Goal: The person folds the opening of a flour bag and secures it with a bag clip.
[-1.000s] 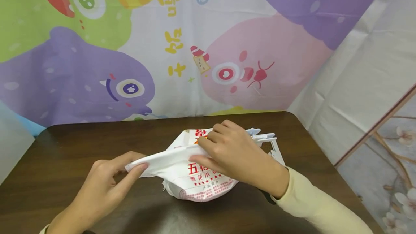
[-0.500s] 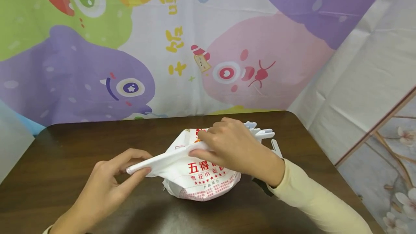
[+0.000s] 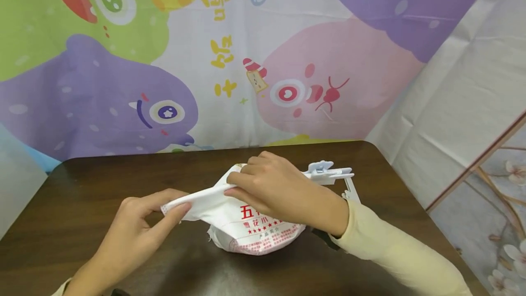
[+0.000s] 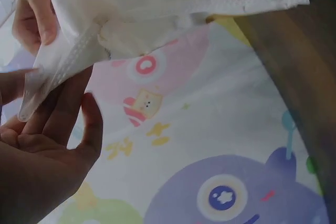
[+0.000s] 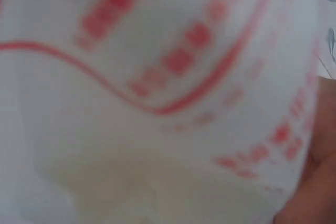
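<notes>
A white flour bag [image 3: 263,232] with red print stands on the table, its top edge folded into a flat strip. My left hand [image 3: 137,227] pinches the strip's left end between thumb and fingers. Further right along the fold, my right hand [image 3: 279,191] grips the strip, thumb in front and fingers over the top, hiding part of the print. In the left wrist view, the bag's stitched edge [image 4: 68,61] runs into the left hand [image 4: 58,135]. Blurred red print on the bag [image 5: 173,61] fills most of the right wrist view.
Beyond my right hand, pale plastic clips [image 3: 326,171] lie at the right of the dark wooden table [image 3: 123,172]. A white piece [image 3: 351,191] lies just behind the right forearm. A cartoon-printed sheet [image 3: 230,118] hangs behind the table.
My right hand has slid left along the folded strip, toward the left hand, and more of the pale clips shows. The left hand keeps its pinch nearly in place.
</notes>
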Motion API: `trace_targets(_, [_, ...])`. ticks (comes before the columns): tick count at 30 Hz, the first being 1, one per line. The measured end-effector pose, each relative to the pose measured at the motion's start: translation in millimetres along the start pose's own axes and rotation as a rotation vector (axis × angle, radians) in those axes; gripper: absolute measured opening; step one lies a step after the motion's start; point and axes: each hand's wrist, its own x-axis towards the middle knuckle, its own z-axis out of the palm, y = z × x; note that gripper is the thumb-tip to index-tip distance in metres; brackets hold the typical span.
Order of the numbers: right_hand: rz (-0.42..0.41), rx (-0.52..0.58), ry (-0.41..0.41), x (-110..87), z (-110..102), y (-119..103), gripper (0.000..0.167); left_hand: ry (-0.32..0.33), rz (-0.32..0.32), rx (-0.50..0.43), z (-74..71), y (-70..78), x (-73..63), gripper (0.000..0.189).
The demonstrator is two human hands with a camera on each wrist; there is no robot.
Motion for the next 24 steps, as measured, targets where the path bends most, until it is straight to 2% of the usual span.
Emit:
trace_targets(3, [-0.037,0.000,-0.012,3.7,2,-2,0.019,-0.005,0.060,0.021,4.5,2.6,2.5,0.034])
trace_targets(5, [-0.051,-0.001,-0.012,4.6,2,-2,0.022,-0.011,0.100,0.075,7.6,3.4,5.5,0.032])
trace_targets(8, [-0.040,0.002,-0.015,5.8,3,-3,0.021,-0.004,0.157,0.177,9.1,4.6,10.4,0.023])
trace_targets(10, [-0.018,0.010,-0.017,4.7,3,-4,0.019,-0.002,0.180,0.211,9.0,5.2,13.0,0.017])
trace_targets(16, [-0.002,-0.020,0.010,-6.3,0,-7,0.011,-0.012,0.190,0.199,10.3,8.5,15.0,0.009])
trace_targets(19, [-0.028,-0.052,0.037,-7.1,-1,-9,0.014,-0.006,0.190,0.215,10.9,9.7,14.9,0.007])
trace_targets(24, [-0.089,-0.124,0.060,1.8,-1,-8,0.009,0.024,0.189,0.264,11.5,11.9,14.6,0.007])
